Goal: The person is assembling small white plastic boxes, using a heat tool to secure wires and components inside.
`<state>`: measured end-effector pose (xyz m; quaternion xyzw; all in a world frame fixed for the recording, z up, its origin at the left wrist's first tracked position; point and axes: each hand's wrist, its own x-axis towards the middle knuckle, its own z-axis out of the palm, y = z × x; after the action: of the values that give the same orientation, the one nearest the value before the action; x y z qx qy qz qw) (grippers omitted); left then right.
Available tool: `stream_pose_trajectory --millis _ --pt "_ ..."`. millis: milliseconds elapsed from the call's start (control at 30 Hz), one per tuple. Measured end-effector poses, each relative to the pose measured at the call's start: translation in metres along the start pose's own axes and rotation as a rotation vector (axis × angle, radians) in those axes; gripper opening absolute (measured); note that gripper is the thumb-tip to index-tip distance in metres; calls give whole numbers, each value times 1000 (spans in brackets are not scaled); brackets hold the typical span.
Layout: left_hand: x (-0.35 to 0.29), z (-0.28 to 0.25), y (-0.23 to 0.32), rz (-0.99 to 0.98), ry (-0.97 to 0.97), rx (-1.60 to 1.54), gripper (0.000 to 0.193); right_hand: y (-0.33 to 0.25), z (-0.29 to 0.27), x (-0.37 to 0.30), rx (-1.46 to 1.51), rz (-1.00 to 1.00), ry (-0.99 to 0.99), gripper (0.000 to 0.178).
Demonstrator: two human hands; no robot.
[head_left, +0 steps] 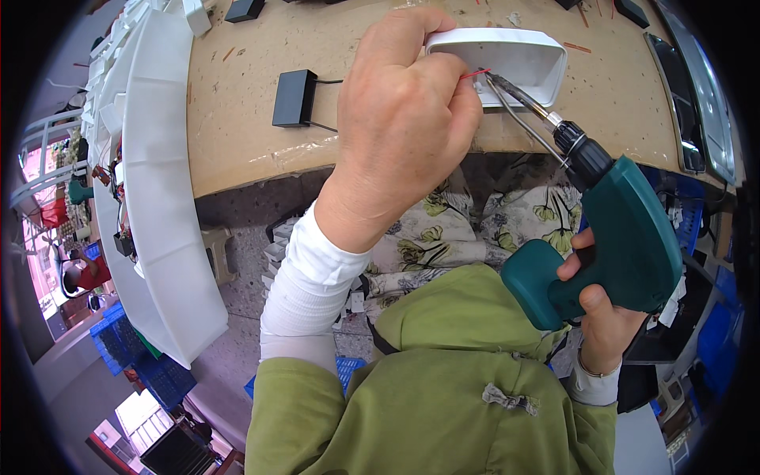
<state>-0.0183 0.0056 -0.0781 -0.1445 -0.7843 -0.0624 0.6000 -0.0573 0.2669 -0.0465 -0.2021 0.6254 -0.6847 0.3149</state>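
My left hand (408,111) is closed over the left end of a white open plastic housing (541,63). Between its thumb and fingertips it pinches a thin red wire (475,74), whose end points into the housing. My right hand (598,305) grips the handle of a dark green pistol-shaped soldering gun (633,229). The gun's metal tip and thin feed tube (522,119) meet at the end of the red wire. Whether the tip touches the wire I cannot tell. The inside of the housing is partly hidden by my fingers.
A black rectangular box (294,99) with a black cable lies on the brown table (245,150), left of my hand. A long white plastic tray (162,158) stands along the left side. Dark glossy panels (677,103) lie at the right edge. Blue crates (150,356) sit lower left.
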Motion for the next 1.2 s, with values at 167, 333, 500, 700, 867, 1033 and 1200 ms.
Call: stream_pose_trajectory --millis 167,333,500,700,867,1033,1200 --pt "-3 6 -7 75 70 -45 8 1 2 -1 -155 10 55 70" --pt "-2 7 -7 78 76 -62 9 -1 3 -2 -155 10 63 70" --pt "-1 6 -6 64 71 -31 9 -2 0 -3 -171 12 57 70" --pt "0 4 -5 47 57 -21 8 -2 -5 -5 -35 6 -35 59" --pt "29 -15 24 -250 -235 67 9 -4 -4 -2 -184 -62 61 72" --pt "11 -5 6 59 41 12 8 -4 -6 -3 -162 -67 37 72" --pt "6 3 -3 69 51 20 8 -3 -5 -3 -151 -61 33 72"
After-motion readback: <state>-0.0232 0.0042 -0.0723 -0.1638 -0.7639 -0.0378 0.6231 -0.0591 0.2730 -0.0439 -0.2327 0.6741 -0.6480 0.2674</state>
